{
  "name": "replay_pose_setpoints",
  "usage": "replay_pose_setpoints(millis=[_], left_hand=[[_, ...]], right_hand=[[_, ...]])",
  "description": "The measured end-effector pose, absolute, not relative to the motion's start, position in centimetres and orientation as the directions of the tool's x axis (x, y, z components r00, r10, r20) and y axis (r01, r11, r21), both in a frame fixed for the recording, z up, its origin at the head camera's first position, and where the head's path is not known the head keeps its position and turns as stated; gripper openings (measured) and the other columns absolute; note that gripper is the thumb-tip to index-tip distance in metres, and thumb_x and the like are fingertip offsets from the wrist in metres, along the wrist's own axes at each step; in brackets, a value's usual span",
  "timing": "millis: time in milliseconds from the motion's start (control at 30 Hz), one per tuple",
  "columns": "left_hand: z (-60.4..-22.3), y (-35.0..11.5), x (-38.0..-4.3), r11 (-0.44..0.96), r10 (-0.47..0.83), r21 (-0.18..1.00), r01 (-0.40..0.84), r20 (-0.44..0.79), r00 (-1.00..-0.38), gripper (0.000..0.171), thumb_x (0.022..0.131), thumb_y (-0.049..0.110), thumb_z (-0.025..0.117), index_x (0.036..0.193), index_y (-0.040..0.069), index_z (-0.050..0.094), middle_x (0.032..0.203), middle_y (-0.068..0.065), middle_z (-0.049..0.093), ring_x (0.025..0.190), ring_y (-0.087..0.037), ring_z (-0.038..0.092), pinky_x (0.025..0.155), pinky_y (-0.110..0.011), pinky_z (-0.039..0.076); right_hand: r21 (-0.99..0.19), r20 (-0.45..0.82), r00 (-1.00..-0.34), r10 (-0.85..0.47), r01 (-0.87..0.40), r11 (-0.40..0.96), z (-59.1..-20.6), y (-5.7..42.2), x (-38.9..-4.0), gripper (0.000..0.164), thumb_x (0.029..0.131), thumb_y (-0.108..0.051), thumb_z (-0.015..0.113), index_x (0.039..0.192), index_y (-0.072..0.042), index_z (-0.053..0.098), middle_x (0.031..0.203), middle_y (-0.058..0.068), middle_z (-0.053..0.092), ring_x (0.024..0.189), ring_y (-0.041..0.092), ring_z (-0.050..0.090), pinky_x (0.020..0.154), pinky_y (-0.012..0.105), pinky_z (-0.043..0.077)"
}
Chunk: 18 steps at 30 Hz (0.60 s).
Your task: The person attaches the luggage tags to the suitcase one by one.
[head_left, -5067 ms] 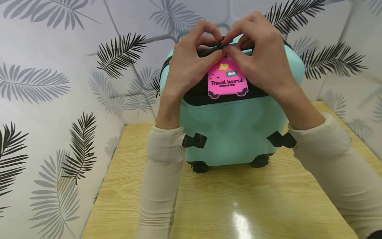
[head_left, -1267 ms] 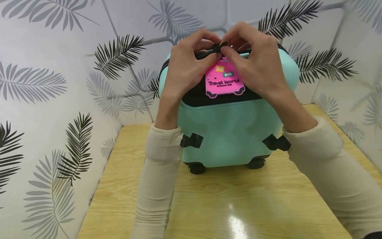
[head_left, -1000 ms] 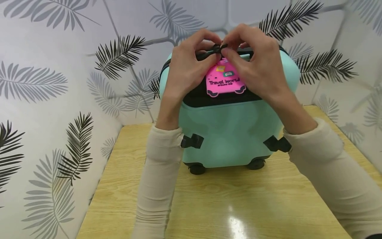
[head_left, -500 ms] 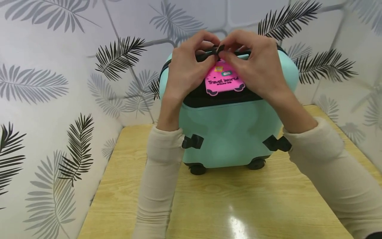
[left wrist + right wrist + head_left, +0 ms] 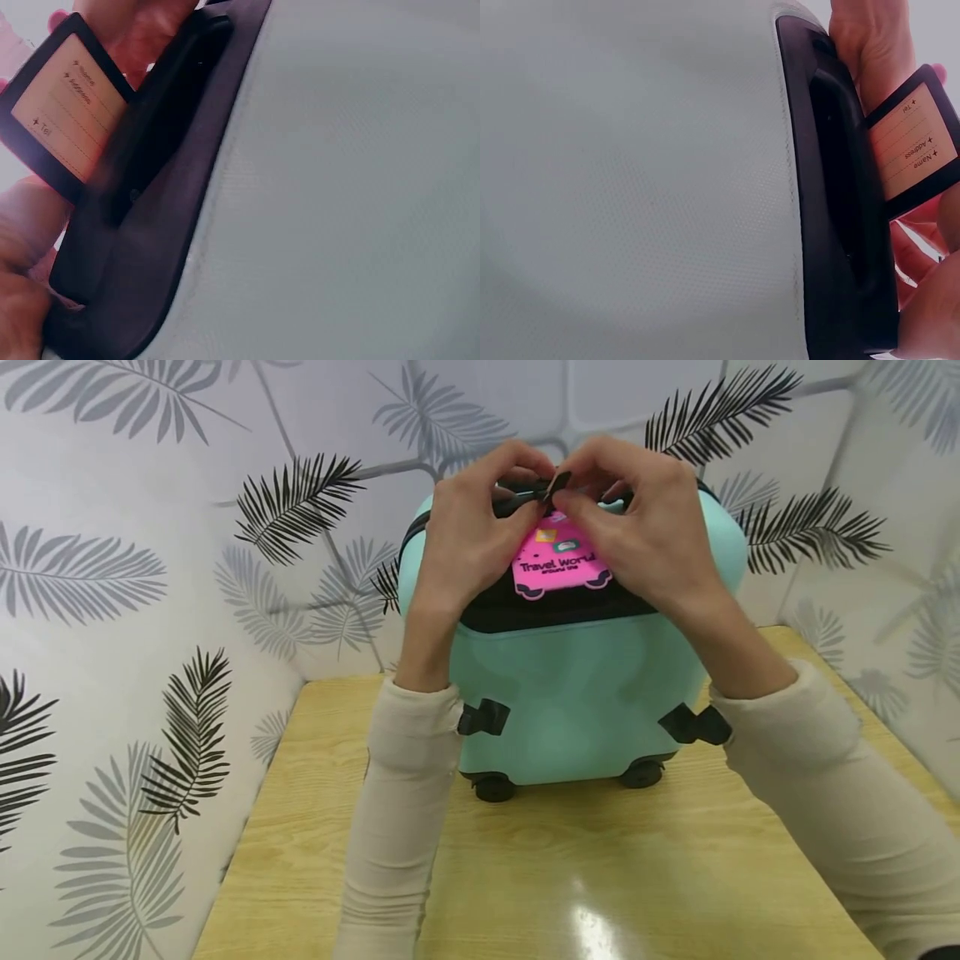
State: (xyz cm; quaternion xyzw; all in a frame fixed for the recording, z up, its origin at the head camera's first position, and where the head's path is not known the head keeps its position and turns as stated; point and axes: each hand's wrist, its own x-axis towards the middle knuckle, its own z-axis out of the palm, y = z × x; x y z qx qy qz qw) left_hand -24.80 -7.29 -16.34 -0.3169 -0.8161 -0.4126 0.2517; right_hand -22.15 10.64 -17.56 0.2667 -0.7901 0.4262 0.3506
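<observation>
A mint-green suitcase (image 5: 577, 702) stands upright with a pink luggage tag (image 5: 558, 564) hanging over its black top-front panel. The tag's black strap (image 5: 558, 485) is at the suitcase's handle, its short end sticking up at a tilt. My left hand (image 5: 468, 531) pinches the strap from the left with thumb and forefinger. From the right, my right hand (image 5: 660, 522) pinches the strap's tip. Fingers hide how the strap closes. In the left wrist view, the tag's back shows a name card (image 5: 71, 105) beside the black handle (image 5: 169, 112).
The suitcase rests on small black wheels (image 5: 495, 787) on a yellow wood-grain table (image 5: 525, 877). A feather-patterned wall (image 5: 300, 610) rises close behind and to the left. Black pieces (image 5: 696, 724) stick out from both sleeve cuffs.
Both hands have come slightly lower, staying together at the strap. The strap's end now stands up more steeply between the fingertips. The tag has shifted slightly left and up over the last second.
</observation>
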Motion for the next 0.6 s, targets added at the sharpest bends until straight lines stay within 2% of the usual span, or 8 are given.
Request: replay_pose_setpoints(millis=[167, 367, 600], left_hand=[[-16.39, -7.25, -24.87, 0.423, 0.313, 0.532, 0.733, 0.674, -0.669, 0.020, 0.094, -0.003, 0.067, 0.112, 0.005, 0.074, 0.106, -0.006, 0.076, 0.101, -0.011, 0.071, 0.096, -0.017, 0.048], [-16.57, -7.11, -24.74, 0.452, 0.310, 0.524, 0.722, 0.667, -0.678, 0.021, 0.097, 0.001, 0.066, 0.116, 0.005, 0.071, 0.106, -0.007, 0.076, 0.103, -0.016, 0.073, 0.093, -0.018, 0.048], [-16.56, -7.27, -24.71, 0.485, 0.313, 0.490, 0.724, 0.676, -0.668, 0.020, 0.098, 0.003, 0.064, 0.116, 0.005, 0.071, 0.109, -0.008, 0.076, 0.107, -0.016, 0.072, 0.096, -0.019, 0.047]], right_hand=[[-0.507, 0.761, -0.637, -0.124, -0.703, 0.498, -17.56, 10.70, -22.08, 0.014, 0.097, -0.011, 0.070, 0.109, -0.002, 0.072, 0.096, 0.007, 0.075, 0.084, 0.005, 0.064, 0.084, 0.019, 0.050], [-0.516, 0.756, -0.643, -0.125, -0.702, 0.491, -17.60, 10.78, -22.07, 0.028, 0.097, -0.011, 0.070, 0.122, -0.004, 0.059, 0.094, 0.009, 0.076, 0.081, 0.006, 0.066, 0.083, 0.019, 0.053], [-0.516, 0.770, -0.629, -0.111, -0.714, 0.473, -17.58, 10.66, -22.25, 0.032, 0.097, -0.013, 0.072, 0.126, -0.007, 0.059, 0.097, 0.009, 0.078, 0.085, 0.004, 0.069, 0.086, 0.020, 0.055]])
